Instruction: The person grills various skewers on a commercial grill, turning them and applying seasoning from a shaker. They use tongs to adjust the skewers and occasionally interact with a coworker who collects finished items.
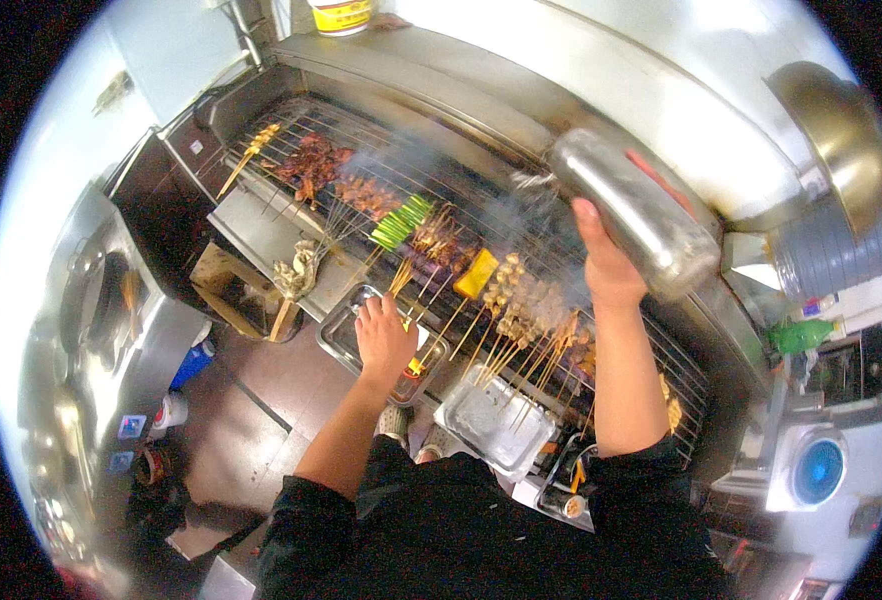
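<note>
Head view: I am logging one steel canister point(636, 210), smooth, cylindrical, likely stiff, weighty and slippery if greasy, best taken mid-barrel; the right hand point(613, 265) is clasping it, tilted, above the wire grill point(683, 368), fingers mostly hidden. I am also listing slender wooden skewers point(399, 277), likely light and snappable, meeting the left hand point(383, 338), fingers curling; whether it is gripping them I cannot tell.

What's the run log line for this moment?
left hand: at skewers, grip unclear | right hand: holding steel canister, tilted | grill: loaded with skewers, smoky | tray: under left hand
</note>
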Demonstrator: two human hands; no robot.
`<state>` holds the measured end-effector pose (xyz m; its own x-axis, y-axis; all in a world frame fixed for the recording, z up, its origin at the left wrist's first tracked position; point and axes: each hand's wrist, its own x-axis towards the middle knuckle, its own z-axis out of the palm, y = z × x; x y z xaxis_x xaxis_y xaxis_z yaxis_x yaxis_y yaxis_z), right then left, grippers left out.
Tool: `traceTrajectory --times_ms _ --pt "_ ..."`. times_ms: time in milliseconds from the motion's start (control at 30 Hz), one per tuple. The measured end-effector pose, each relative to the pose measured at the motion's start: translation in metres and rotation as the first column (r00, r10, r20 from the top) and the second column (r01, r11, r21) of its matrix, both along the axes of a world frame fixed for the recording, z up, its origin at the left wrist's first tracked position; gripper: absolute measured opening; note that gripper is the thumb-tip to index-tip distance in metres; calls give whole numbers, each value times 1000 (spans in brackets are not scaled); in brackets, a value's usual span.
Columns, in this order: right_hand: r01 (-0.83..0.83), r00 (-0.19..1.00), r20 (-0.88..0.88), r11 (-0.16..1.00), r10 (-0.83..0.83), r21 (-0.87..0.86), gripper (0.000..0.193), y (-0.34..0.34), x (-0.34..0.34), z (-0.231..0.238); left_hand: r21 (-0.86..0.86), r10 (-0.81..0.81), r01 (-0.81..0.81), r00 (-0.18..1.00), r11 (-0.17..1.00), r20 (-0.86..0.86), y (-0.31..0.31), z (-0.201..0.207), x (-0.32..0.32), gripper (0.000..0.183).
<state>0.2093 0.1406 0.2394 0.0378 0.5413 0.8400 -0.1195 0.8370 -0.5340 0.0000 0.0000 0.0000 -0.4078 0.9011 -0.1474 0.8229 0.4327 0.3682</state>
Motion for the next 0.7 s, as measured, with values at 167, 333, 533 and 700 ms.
traceTrajectory --times_ms 167,333,533,700 --pt "93 977 200 990 -71 -102 81 16 -29 -5 -26 14 -18 990 999 -141 8 5 9 123" --pt "116 972 200 991 -126 61 78 16 -53 -12 -254 8 -77 965 964 -261 27 -15 7 111" --pt "64 989 134 997 -70 44 78 25 -86 -9 -131 -12 -14 981 991 -194 40 -58 -13 54" --pt "166 950 253 983 -181 81 84 49 -114 -3 -83 -144 128 963 988 -227 43 -73 -26 23"
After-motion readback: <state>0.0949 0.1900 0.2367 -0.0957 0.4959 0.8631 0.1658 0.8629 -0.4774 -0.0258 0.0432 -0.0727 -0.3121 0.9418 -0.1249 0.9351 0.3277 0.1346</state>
